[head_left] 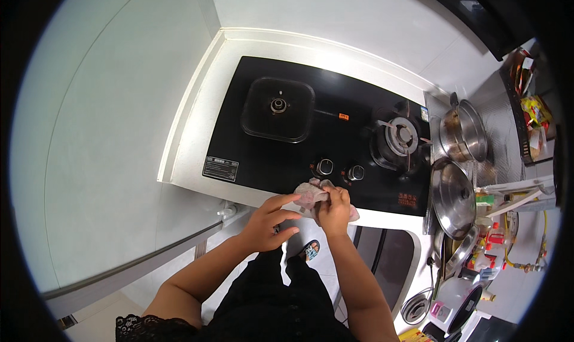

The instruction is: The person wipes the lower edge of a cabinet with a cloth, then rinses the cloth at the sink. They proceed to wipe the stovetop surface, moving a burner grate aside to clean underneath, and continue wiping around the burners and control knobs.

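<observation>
A crumpled pale pinkish-white cloth (308,195) is bunched at the front edge of a black glass gas hob (263,162), just below its two control knobs. My right hand (336,211) is closed on the cloth, which sticks out on both sides of the fingers. My left hand (267,224) is beside it on the left, fingers apart and curved toward the cloth. Its upper fingertip comes close to the cloth; I cannot tell whether they touch. The left burner (278,105) is without a pan support, while the right burner (400,136) has one.
Right of the hob stand a steel pot (463,131) and a domed steel lid (453,198). Bottles (495,239) and a dark pan (465,309) crowd the lower right. White counter edging (186,162) surrounds the hob, with a grey wall (107,133) on the left.
</observation>
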`<state>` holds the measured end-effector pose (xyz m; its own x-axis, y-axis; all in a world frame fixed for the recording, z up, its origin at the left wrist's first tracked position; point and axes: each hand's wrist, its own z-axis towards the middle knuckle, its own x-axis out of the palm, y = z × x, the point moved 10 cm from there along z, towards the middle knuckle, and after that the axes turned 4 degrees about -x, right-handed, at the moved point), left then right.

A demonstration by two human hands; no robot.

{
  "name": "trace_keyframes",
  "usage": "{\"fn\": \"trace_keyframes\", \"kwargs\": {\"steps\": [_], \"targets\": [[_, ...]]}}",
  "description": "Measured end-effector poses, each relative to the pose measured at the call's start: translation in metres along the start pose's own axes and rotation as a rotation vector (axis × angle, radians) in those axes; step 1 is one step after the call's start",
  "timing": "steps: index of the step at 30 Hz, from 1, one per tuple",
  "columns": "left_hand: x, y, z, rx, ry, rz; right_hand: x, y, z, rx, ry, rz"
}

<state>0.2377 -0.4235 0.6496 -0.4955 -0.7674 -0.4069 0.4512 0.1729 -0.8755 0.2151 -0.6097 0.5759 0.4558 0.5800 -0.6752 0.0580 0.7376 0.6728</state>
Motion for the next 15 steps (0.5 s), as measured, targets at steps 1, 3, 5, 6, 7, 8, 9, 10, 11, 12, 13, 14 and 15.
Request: {"fn": "trace_keyframes", "kwargs": {"steps": [1,3,5,6,7,8,9,10,11,12,13,14,15], "targets": [[0.005,-0.001,0.002,0.008,0.011,-0.006,-0.009,-0.005,-0.001,0.111,0.003,0.11],[0.013,-0.01,0.007,0.042,0.028,-0.018,-0.026,-0.032,-0.01,0.216,-0.027,0.261],[0.02,-0.019,0.013,0.069,0.054,-0.037,-0.034,-0.083,-0.035,0.57,-0.103,0.722],[0.024,-0.024,0.014,0.078,0.07,-0.05,-0.034,-0.097,-0.047,0.734,-0.101,0.907],[0.029,-0.027,0.015,0.086,0.089,-0.061,-0.051,-0.084,-0.034,0.636,-0.197,1.029],[0.035,-0.03,0.015,0.092,0.113,-0.051,-0.063,-0.082,-0.041,0.757,-0.351,1.089],[0.039,-0.033,0.014,0.099,0.133,-0.037,-0.069,-0.072,-0.041,0.863,-0.271,1.068],[0.045,-0.037,0.015,0.11,0.156,-0.03,-0.074,-0.07,-0.046,0.968,-0.197,1.04],[0.051,-0.043,0.016,0.138,0.175,0.004,-0.085,-0.092,-0.046,0.699,0.046,0.805],[0.056,-0.048,0.016,0.16,0.194,0.044,-0.091,-0.073,-0.039,0.589,0.201,0.694],[0.061,-0.052,0.016,0.182,0.213,0.084,-0.098,-0.056,-0.035,0.503,0.243,0.604],[0.066,-0.055,0.016,0.189,0.238,0.11,-0.104,-0.035,-0.03,0.417,0.284,0.514],[0.07,-0.058,0.015,0.192,0.258,0.138,-0.11,-0.021,-0.03,0.481,0.435,0.293]]}}
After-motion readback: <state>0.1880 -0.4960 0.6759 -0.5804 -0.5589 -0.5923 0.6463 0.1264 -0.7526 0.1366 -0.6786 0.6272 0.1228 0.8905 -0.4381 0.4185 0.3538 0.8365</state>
